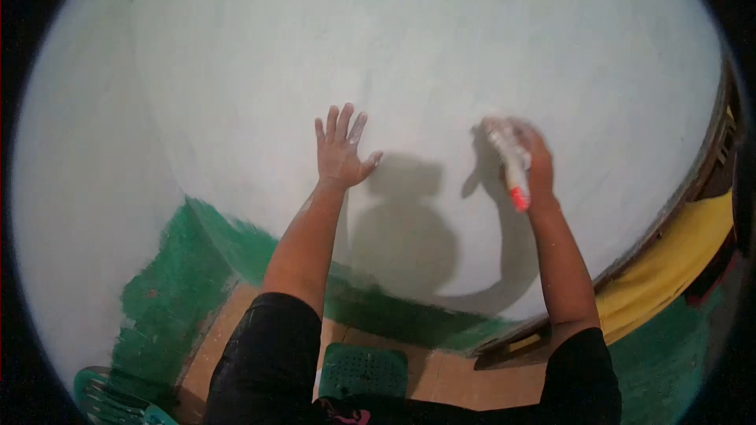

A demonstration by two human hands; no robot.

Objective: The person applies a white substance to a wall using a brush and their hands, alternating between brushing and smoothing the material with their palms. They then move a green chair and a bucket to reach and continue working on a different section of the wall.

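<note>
Left hand spreads wide and flat on the pale wall for balance, while right hand beside it grips a red-handled tool against the wall.

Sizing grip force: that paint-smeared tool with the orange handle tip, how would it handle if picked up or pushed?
Likely stiff: the tool stays straight in the right hand. Probably light, since one hand presses it to the wall. Possibly slippery: white smears cover most of it. The left hand lies flat on the wall.
</note>
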